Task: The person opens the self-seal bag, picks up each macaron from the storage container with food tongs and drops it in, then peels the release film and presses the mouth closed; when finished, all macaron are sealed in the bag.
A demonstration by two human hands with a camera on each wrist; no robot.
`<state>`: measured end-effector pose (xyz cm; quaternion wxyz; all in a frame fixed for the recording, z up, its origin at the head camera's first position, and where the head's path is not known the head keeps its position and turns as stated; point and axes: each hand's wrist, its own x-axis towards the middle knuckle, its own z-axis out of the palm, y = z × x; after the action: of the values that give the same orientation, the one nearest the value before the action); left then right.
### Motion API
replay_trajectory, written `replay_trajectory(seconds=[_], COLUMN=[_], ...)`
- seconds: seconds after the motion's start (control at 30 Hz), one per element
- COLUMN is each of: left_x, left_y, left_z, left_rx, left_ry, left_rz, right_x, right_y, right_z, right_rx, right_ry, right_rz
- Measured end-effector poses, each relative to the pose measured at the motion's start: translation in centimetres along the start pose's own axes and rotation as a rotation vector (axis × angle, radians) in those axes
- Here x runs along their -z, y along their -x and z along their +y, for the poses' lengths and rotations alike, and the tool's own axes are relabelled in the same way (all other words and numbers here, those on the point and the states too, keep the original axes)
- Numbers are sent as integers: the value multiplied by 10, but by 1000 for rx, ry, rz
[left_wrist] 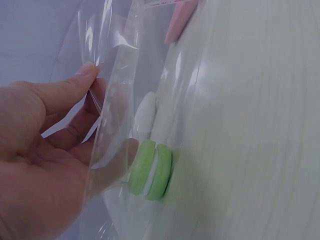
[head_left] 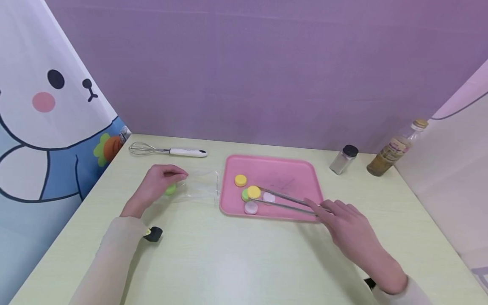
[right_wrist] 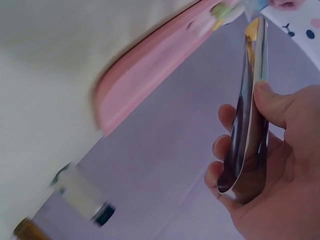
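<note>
The pale worktop point(head_left: 236, 258) has a purple cloth point(head_left: 259, 63) behind its back edge and a cloth with a big cartoon animal point(head_left: 23, 178) past its left edge. A whisk point(head_left: 188, 152) lies by the back left corner. A small jar point(head_left: 342, 161) with a black lid is near the back edge, and a corked bottle point(head_left: 392, 154) is by the back right corner. The left hand point(head_left: 158, 186) pinches a clear plastic bag point(head_left: 200, 184) with thumb and finger; a green macaron point(left_wrist: 150, 170) shows through it. The right hand point(head_left: 348, 226) is wrapped around metal tongs point(right_wrist: 237, 160), whose tips have a yellow macaron point(head_left: 253, 192) between them, over the pink tray's point(head_left: 289, 169) left half. Another yellow macaron point(head_left: 240, 180), a green one and two light purple macarons point(head_left: 250, 207) are on the tray.
</note>
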<state>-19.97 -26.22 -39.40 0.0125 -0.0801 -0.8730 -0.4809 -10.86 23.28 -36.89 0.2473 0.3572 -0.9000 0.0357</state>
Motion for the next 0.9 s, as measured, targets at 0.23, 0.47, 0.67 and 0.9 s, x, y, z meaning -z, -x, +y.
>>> replay_trajectory(seconds=[0.23,0.47,0.67,0.9], left_x=[0,0,0,1], left_y=[-1,-2,0,0], left_z=[-2,-4,-3,-2], left_rx=[-13,-15,-16,-22], left_ry=[6,5,12,15], left_rz=[10,0,0,-2], right_x=[-17,-30,-43,-55], right_y=[-37,-66,-82,-90], right_z=[-12,-23,-31,-34], right_rx=[49,45,36,76], right_ry=[-33,-51,-20,7], right_rz=[8,-53,-113,-122])
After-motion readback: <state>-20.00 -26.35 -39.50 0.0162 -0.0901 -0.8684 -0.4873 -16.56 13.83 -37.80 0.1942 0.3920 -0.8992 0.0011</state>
